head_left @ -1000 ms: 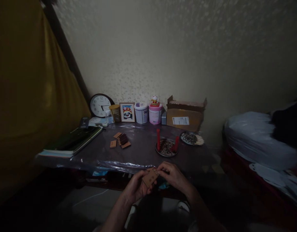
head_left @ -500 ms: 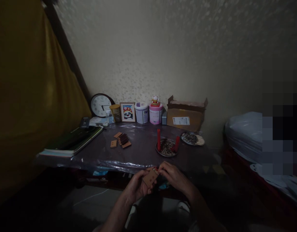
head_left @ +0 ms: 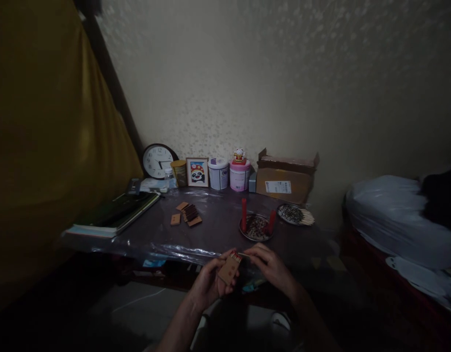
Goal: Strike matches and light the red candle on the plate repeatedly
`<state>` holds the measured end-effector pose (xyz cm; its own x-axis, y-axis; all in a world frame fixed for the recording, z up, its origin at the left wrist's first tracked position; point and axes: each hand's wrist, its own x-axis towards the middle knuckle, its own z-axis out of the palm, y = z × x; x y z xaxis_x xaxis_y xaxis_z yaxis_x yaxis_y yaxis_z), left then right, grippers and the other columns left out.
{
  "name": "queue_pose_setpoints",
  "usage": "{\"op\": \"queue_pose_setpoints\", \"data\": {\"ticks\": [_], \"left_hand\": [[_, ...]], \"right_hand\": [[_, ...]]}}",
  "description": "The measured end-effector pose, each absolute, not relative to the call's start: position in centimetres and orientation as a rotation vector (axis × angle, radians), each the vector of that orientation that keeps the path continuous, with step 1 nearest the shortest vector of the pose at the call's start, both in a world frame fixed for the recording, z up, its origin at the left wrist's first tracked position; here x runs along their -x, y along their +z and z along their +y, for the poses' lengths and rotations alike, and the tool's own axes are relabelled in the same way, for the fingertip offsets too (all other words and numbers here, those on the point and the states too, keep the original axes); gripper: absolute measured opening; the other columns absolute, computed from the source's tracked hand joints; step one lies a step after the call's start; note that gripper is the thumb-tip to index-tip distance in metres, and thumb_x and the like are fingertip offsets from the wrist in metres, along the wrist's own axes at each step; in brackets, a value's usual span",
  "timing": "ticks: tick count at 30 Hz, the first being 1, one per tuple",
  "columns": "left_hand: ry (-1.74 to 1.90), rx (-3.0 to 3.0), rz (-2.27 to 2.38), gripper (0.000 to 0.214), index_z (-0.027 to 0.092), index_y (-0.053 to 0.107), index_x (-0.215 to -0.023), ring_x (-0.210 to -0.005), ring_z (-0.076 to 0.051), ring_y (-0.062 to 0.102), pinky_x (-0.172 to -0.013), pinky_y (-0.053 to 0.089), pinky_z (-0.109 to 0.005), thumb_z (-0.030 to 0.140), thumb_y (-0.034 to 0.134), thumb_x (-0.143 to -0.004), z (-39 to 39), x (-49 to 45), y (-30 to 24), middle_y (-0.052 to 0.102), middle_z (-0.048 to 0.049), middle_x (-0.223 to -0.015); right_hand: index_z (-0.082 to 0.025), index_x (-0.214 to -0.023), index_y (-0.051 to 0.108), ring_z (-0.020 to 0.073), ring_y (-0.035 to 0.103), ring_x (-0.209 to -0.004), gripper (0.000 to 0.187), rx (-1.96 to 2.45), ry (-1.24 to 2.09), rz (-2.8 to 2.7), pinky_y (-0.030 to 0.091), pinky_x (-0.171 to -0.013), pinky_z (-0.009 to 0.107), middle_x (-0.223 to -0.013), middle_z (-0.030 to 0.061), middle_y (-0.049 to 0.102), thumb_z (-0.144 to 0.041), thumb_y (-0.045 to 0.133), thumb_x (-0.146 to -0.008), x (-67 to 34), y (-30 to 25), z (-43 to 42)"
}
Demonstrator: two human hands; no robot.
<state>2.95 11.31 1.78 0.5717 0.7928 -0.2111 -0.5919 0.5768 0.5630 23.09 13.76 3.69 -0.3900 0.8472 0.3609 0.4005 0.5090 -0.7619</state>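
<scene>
My left hand [head_left: 210, 285] is closed around a small brown matchbox [head_left: 229, 269], held tilted in front of the table's near edge, with red match heads showing at its open top end. My right hand [head_left: 271, 267] pinches a thin matchstick [head_left: 244, 254] just beside the box's open end. Beyond the hands, two red candles [head_left: 243, 214] stand in a round metal dish [head_left: 255, 228] on the dark table [head_left: 214, 230].
More matchboxes [head_left: 188, 214] lie left of the dish, and a second plate of sticks [head_left: 295, 214] sits to its right. A clock [head_left: 158, 161], tins, a framed picture and a cardboard box [head_left: 286, 180] line the wall. Books [head_left: 115, 217] lie at left, a bagged bundle [head_left: 397, 215] at right.
My right hand has drawn a matchstick out of the box and moved slightly right. The camera view has shifted a little.
</scene>
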Motion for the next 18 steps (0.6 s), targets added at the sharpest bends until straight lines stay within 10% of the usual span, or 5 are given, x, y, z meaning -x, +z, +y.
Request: {"op": "queue_pose_setpoints", "data": {"ticks": [18], "left_hand": [[1.065, -0.478, 0.35, 0.04, 0.025, 0.04, -0.12, -0.076, -0.019, 0.065, -0.064, 0.045, -0.029, 0.018, 0.045, -0.081, 11.7, -3.5, 1.4, 0.066, -0.0083, -0.091]], "right_hand": [[-0.02, -0.068, 0.053, 0.0147, 0.056, -0.062, 0.016, 1.037, 0.995, -1.532, 0.047, -0.06, 0.026, -0.066, -0.0012, 0.054, -0.033, 0.062, -0.072, -20.0, 3.3, 13.2]]}}
